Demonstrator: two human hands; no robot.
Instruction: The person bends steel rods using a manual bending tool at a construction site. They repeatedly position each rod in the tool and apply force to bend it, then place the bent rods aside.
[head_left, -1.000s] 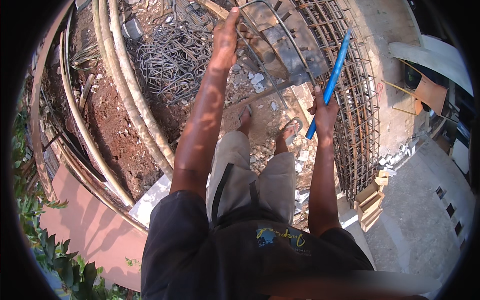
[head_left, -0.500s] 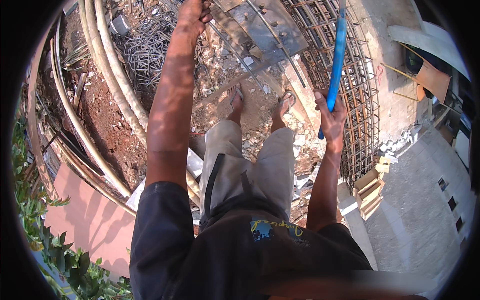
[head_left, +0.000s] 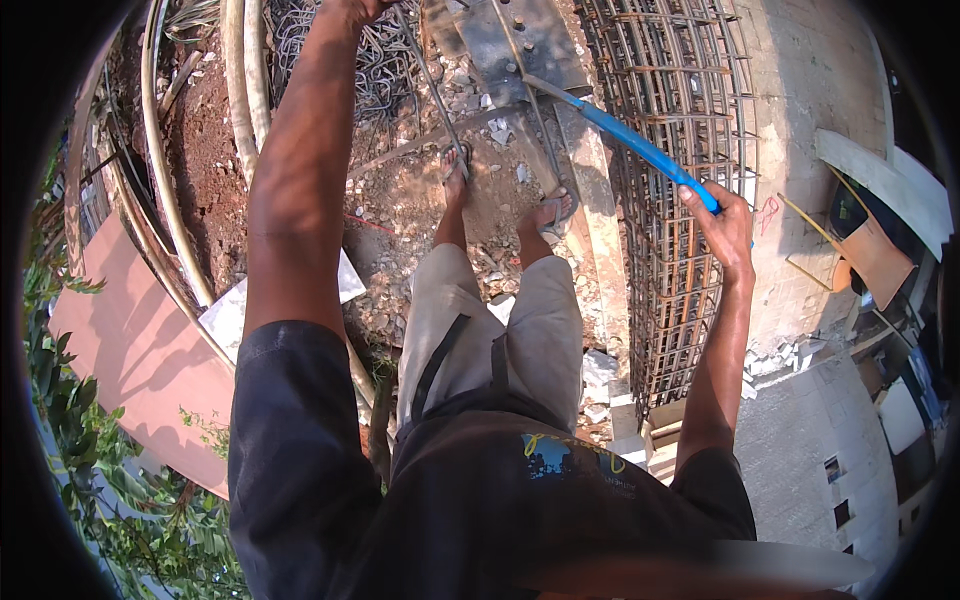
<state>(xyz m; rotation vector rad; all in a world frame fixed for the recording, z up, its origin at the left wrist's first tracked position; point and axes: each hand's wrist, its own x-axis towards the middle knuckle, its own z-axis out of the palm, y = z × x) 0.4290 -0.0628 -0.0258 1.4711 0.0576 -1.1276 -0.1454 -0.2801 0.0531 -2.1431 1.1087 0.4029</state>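
Note:
My right hand (head_left: 722,222) is wrapped round the lower end of a rebar bending bar (head_left: 640,145) with a blue sleeve. Its bare metal tip meets a thin steel rod (head_left: 540,118) lying across a dark metal-topped board (head_left: 510,68) with short pegs. At the upper edge, my left hand (head_left: 352,8) is closed, partly cut off by the picture's rim. A second steel rod (head_left: 432,85) slants from beside its fingers down toward my foot, and the hand seems to grip that rod's far end.
A long rebar cage (head_left: 672,190) lies to the right beside a concrete wall (head_left: 785,120). Bent steel pieces (head_left: 300,40) are heaped at the far left, near wooden poles (head_left: 235,90). Rubble (head_left: 385,270) covers the ground around my sandalled feet. A pinkish board (head_left: 140,350) lies at left.
My right hand has swung outward to the right. The blue-sleeved bar has turned from nearly upright to a slant, its tip now at the pegged board. The view has shifted slightly.

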